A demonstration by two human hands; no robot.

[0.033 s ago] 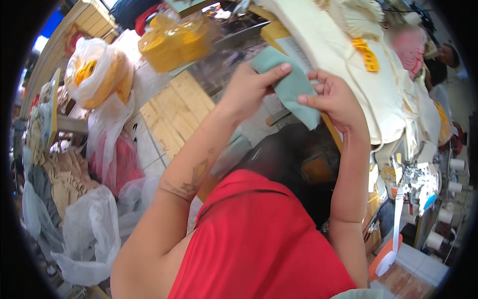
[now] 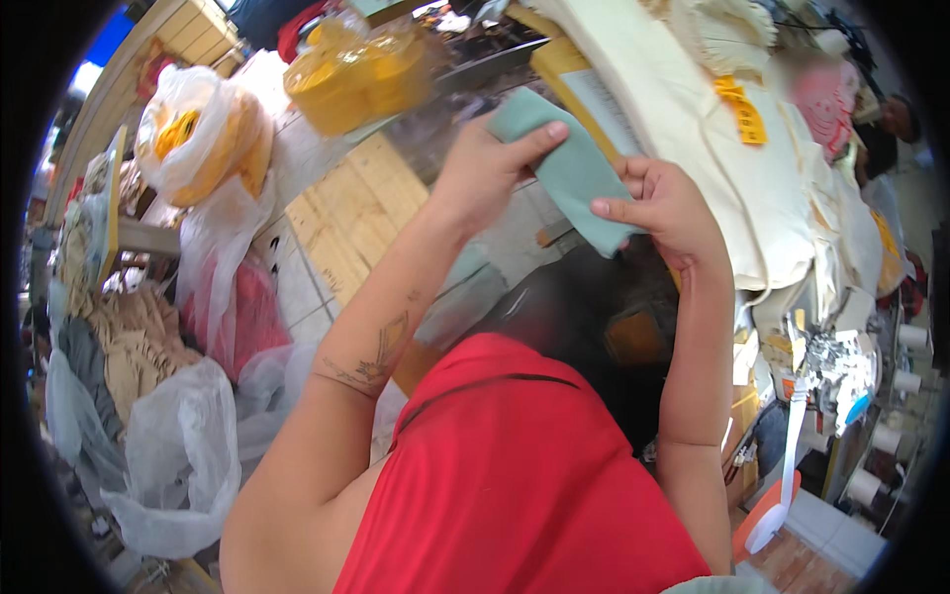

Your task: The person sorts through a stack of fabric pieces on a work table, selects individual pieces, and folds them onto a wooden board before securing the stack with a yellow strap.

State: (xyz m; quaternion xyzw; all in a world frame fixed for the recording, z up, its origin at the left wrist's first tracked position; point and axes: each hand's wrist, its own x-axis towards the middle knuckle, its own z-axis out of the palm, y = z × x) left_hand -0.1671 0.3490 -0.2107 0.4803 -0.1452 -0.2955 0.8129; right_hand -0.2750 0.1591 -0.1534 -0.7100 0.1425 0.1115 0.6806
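Observation:
A pale green piece of folded fabric [image 2: 572, 170] is stretched at a slant between my two hands, in front of my body. My left hand [image 2: 492, 168] grips its upper left end, thumb on top and fingers underneath. Lower down on the right, my right hand [image 2: 665, 206] pinches the other end between thumb and curled fingers. The underside of the fabric and most of my left fingers are hidden.
Cream fabric [image 2: 683, 148] with a yellow tag lies along the right, above a sewing machine [image 2: 831, 361]. A wooden board [image 2: 356, 213] is on the left, near a taped yellow bundle [image 2: 356, 89] and plastic bags [image 2: 188, 445]. Another person is at the far right.
The green fabric has tilted, showing a broader, flatter face. Both hands keep their hold, and the left has shifted slightly up and left in view.

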